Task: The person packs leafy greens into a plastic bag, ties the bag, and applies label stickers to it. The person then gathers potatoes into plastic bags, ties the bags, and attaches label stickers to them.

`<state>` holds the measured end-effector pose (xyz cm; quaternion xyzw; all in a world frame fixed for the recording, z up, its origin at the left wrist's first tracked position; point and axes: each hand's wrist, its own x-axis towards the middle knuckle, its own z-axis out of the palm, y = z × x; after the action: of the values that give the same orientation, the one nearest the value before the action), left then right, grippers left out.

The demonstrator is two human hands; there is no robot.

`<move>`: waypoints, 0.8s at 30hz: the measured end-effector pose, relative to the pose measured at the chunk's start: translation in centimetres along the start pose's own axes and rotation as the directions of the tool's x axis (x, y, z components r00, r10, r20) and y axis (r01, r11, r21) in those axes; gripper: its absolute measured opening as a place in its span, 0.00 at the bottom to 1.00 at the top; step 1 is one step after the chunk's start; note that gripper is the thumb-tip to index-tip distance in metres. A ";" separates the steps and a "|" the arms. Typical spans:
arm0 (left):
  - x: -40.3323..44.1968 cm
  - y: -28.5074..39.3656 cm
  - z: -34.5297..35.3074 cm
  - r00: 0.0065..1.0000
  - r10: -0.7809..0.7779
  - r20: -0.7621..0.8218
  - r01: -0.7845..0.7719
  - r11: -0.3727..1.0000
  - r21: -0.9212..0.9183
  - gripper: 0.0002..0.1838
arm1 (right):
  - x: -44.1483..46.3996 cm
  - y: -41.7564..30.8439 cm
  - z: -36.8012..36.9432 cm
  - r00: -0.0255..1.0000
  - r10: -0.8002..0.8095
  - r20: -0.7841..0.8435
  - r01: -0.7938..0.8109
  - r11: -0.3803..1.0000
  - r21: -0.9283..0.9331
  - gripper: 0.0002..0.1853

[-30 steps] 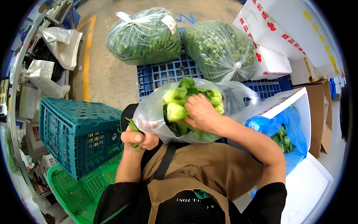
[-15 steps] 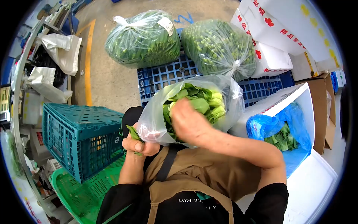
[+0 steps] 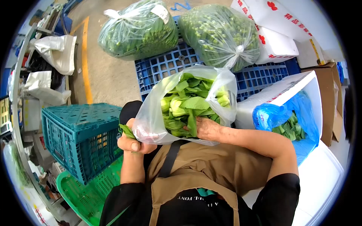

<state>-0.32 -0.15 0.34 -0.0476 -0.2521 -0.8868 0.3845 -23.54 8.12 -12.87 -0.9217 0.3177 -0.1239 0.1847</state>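
A clear plastic bag (image 3: pixel 149 118) full of bok choy (image 3: pixel 181 107) lies open in front of my apron, its mouth facing me. My left hand (image 3: pixel 132 140) is closed at the bag's left edge, gripping the plastic, and a few green leaves (image 3: pixel 127 131) stick out of the fist. Inside the mouth of the bag, my right hand (image 3: pixel 208 129) is closed around a bok choy at the lower right. One upright leaf partly hides its fingertips.
Two tied bags of green stalks (image 3: pixel 139 32) (image 3: pixel 220 37) rest on a blue pallet (image 3: pixel 151 71). A teal crate (image 3: pixel 81 124) and a green basket (image 3: pixel 86 196) stand at left. On the right, a foam box (image 3: pixel 301 81) lined with a blue bag (image 3: pixel 264 115) holds leaves, beside a cardboard box (image 3: pixel 327 101).
My right hand has moved down and right, from above the bok choy to the bag's lower right. More leaves now show. My left hand keeps its grip; the whole view has shifted slightly.
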 end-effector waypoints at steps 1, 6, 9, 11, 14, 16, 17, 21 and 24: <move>-0.1 -0.1 0.1 0.999 0.005 -0.031 -0.004 1.000 0.009 0.16 | -0.2 0.3 -0.6 1.000 -0.021 -0.008 0.021 1.000 0.021 0.25; -0.7 -0.2 -0.4 0.995 0.040 -0.094 -0.037 0.999 0.037 0.18 | -0.6 -1.4 -4.2 0.966 0.085 0.243 -0.056 0.991 -0.122 0.19; -0.4 -0.7 -0.1 0.997 -0.024 -0.078 0.020 0.998 -0.054 0.21 | 2.4 -3.6 -9.5 0.994 -0.001 0.107 -0.032 0.951 0.308 0.11; 0.1 -0.8 0.0 0.997 -0.056 -0.060 0.050 0.994 -0.096 0.26 | 3.9 -4.4 -9.2 0.944 -0.093 -0.318 0.091 0.996 -0.022 0.10; -0.3 -0.8 0.2 0.994 -0.051 -0.097 0.043 0.995 -0.092 0.34 | 5.0 -1.5 -8.5 0.933 -0.020 -0.358 -0.073 0.967 -0.244 0.21; -0.6 -0.4 0.3 0.992 -0.084 -0.093 0.073 0.990 -0.117 0.38 | 4.1 1.8 -6.3 0.963 0.138 -0.230 -0.222 0.893 -0.391 0.25; -0.4 -0.3 0.4 0.994 -0.077 -0.081 0.067 0.991 -0.119 0.38 | 3.4 3.0 -6.0 0.946 0.191 -0.261 -0.277 0.895 -0.349 0.26; 0.3 -0.5 0.4 0.997 -0.067 -0.048 0.061 0.992 -0.113 0.37 | 2.6 5.7 -4.8 0.901 0.259 -0.347 -0.289 0.957 -0.036 0.24; 0.3 -0.5 0.3 0.996 -0.077 -0.042 0.072 0.992 -0.101 0.37 | 3.7 5.1 -6.9 0.866 0.406 -0.294 -0.364 0.912 0.187 0.21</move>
<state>-0.93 0.10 0.43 -0.0367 -0.2003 -0.9129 0.3538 -25.86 0.23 -8.36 -0.7928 0.5130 -0.2550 0.2081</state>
